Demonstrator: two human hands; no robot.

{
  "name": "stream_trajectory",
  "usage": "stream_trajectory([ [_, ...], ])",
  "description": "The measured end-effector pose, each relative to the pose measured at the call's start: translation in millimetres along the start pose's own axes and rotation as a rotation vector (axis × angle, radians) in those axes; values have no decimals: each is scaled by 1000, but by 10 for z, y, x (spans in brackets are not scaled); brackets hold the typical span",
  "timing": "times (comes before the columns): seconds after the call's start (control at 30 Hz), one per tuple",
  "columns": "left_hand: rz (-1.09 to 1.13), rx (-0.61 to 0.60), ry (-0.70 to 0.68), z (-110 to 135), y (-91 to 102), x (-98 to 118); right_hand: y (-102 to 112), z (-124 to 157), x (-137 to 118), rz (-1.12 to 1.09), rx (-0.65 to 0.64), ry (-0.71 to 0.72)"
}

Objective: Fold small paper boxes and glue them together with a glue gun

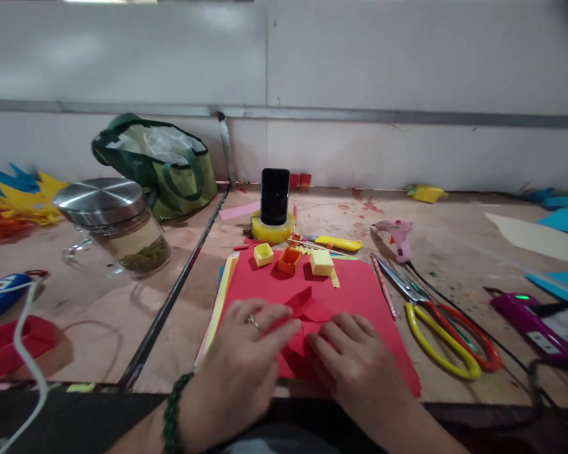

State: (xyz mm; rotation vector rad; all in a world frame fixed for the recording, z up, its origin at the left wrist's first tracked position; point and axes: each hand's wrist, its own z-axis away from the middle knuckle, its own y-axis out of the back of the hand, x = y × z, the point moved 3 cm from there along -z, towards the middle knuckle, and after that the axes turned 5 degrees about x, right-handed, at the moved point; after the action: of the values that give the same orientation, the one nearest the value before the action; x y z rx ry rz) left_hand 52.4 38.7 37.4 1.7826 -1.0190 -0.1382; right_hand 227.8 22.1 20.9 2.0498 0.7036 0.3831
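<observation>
So, both hands are over the near half of the red sheet (355, 287), which I'll use as the landmark. Left hand (255, 343): fingers loosely bent, tips reaching over the left side of a folded red paper (315, 309). Right hand (355, 350): more curled up, knuckles high, fingertips down by the paper's near right side. Can't tell if either one is really pinching it, tbh, since the fingers hide the contact and it's red on red.

That folded paper sits around the middle of the red sheet, between the hands and a bit beyond them. Its raised flap (299, 302) slants toward the sheet's far right, and the left fingertips are the nearer ones to it. The right hand is closer to the flatter bit. Can't make out the whole piece's long axis.

Further out, on the red sheet's far part: a yellow box (264, 254), an orange box (289, 260) and a pale yellow block (321, 263), left to right. Past its far edge, a phone (275, 195) stands at a tape roll (272, 231). Scissors (442, 331) lie off the sheet's right side, and a glass jar (118, 230) is well off its left.
</observation>
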Motion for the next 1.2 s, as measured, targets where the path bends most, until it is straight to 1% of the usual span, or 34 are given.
stream_trajectory([
  [0.03, 55, -56, -15, 27, -41, 56, -32, -12, -37, -32, -15, 1],
  [0.1, 94, -154, 66, 75, -145, 91, -78, -26, -85, -97, -18, -9],
  [0.17, 87, -190, 144, 107, -239, 58, -89, -33, -87, -148, -21, -24],
  [0.23, 63, -208, 168, 123, -297, -2, -62, -40, -40, -185, -37, -16],
  [0.3, 64, -214, 161, 127, -310, -54, -12, -52, 52, -190, -49, 10],
  [0.37, 99, -196, 181, 123, -284, -92, 33, -64, 170, -168, -46, 28],
  [0.47, 152, -174, 273, 113, -237, -131, 52, -66, 306, -219, -79, 17],
  [0.53, 186, -182, 315, 104, -228, -140, 38, -55, 345, -310, -120, -42],
  [0.63, 227, -165, 337, 87, -235, -142, 2, -28, 348, -437, -178, -179],
  [0.73, 265, -168, 359, 80, -270, -147, -57, 6, 344, -504, -227, -315],
  [0.8, 274, -172, 392, 80, -302, -160, -106, 33, 358, -526, -227, -417],
  [0.87, 229, -145, 417, 78, -327, -175, -160, 60, 370, -534, -234, -499],
  [0.93, 126, -117, 405, 74, -343, -181, -197, 75, 366, -490, -247, -525],
  [1.0, -17, -109, 378, 73, -348, -179, -190, 63, 343, -381, -222, -468],
  [1.03, -81, -115, 354, 75, -347, -174, -168, 49, 321, -313, -193, -396],
  [1.1, -157, -163, 262, 87, -346, -151, -108, 19, 251, -200, -137, -164],
  [1.17, -175, -225, 143, 117, -341, -123, -56, 23, 188, -149, -126, 74],
  [1.2, -176, -250, 102, 140, -332, -116, -37, 39, 176, -145, -137, 152],
])
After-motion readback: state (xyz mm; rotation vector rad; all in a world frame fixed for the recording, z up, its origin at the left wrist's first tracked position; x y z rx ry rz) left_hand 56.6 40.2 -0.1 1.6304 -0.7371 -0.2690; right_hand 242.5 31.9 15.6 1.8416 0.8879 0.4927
